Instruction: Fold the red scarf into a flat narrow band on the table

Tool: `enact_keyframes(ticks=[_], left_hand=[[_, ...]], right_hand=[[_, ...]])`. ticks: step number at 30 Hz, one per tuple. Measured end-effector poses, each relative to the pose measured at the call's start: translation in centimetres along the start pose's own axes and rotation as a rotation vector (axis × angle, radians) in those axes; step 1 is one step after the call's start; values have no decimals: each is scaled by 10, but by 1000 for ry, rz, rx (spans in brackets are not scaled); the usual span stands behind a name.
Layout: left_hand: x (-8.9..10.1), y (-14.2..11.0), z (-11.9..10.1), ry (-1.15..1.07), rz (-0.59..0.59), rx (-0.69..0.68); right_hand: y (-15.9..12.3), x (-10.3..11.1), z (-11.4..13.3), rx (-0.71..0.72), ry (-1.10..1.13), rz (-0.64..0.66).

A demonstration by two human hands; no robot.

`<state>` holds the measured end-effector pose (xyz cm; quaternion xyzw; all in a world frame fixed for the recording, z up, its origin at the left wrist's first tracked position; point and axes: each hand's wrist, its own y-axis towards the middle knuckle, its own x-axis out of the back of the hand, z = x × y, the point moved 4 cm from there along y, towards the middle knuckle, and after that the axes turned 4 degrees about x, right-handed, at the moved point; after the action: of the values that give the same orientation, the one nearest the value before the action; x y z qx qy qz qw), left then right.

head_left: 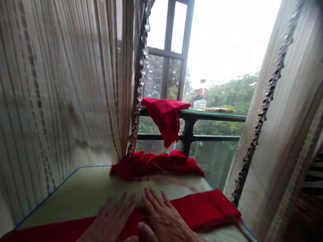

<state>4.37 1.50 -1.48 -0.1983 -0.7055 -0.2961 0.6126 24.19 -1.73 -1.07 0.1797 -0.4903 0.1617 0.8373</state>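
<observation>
A long red cloth, like a scarf (pixel 204 209), lies flat in a band across the near part of the table, its right end squared off as if folded. My left hand (pixel 113 216) rests on the band with its fingers spread, fingertips reaching past the far edge. Close beside it, my right hand (pixel 161 215) lies palm down on the same cloth, fingers stretched out. Neither hand grips anything. Both wrists run out of view at the bottom.
Crumpled red cloth (pixel 156 165) is heaped at the table's (pixel 75 188) far edge. A fringed red scarf (pixel 165 116) hangs over the railing (pixel 217 116), near a plastic bottle (pixel 200 95) and a flat item (pixel 219 110). Curtains (pixel 63 84) with bead trim flank the window.
</observation>
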Motion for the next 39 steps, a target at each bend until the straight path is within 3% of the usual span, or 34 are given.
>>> enact_keyframes(ticks=[4, 7, 12, 16, 22, 28, 31, 34, 37, 39], left_hand=[[23, 1, -13, -100, 261, 68], [27, 0, -17, -114, 339, 64], [23, -2, -12, -138, 295, 15], [21, -2, -9, -185, 260, -16], [16, -2, -10, -218, 233, -19], [27, -7, -11, -210, 345, 42], [30, -4, -14, -222, 311, 58], [19, 2, -11, -195, 235, 6], [-10, 6, 7, -108, 258, -44], [-28, 11, 25, -46, 205, -51]], right_hand=[[-1, -8, 5, -4, -56, 45], [-4, -7, 5, -67, -137, 112], [-5, 4, 4, -86, -244, 83], [-5, 0, 2, -96, -237, 144], [1, -4, 9, -57, -201, 120], [-4, 1, 3, -128, -175, 162], [2, -5, 1, -95, -181, 116], [9, -19, -11, -52, -187, 74], [10, -32, -32, -17, -156, 60], [11, -38, -46, -9, -144, 46]])
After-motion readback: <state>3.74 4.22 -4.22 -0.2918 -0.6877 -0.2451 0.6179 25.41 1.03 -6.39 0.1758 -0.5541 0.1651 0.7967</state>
